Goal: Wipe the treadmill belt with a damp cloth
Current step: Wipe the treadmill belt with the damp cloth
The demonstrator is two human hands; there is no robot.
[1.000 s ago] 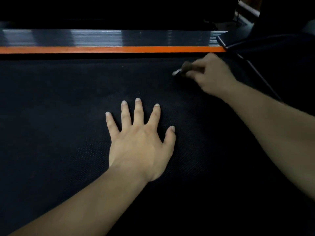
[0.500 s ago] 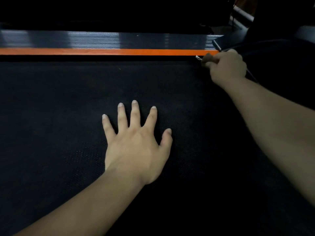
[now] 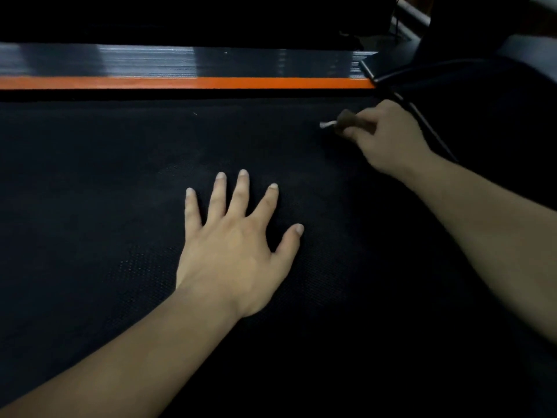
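Note:
The black textured treadmill belt (image 3: 105, 191) fills most of the view. My left hand (image 3: 232, 248) lies flat on the belt near its middle, palm down, fingers spread. At the far right my right hand (image 3: 388, 137) is closed around a small dark cloth (image 3: 346, 120) with a pale tip sticking out to the left. The cloth rests against the belt, a little short of the far edge.
An orange stripe (image 3: 187, 82) and a shiny ribbed side rail (image 3: 180, 60) run along the belt's far edge. A dark motor cover (image 3: 482, 95) and upright frame (image 3: 452, 22) stand at the top right. The room is dim.
My right hand went up to the orange stripe at the far right corner, then came back toward me and leftward with the cloth. My left hand stayed flat on the belt.

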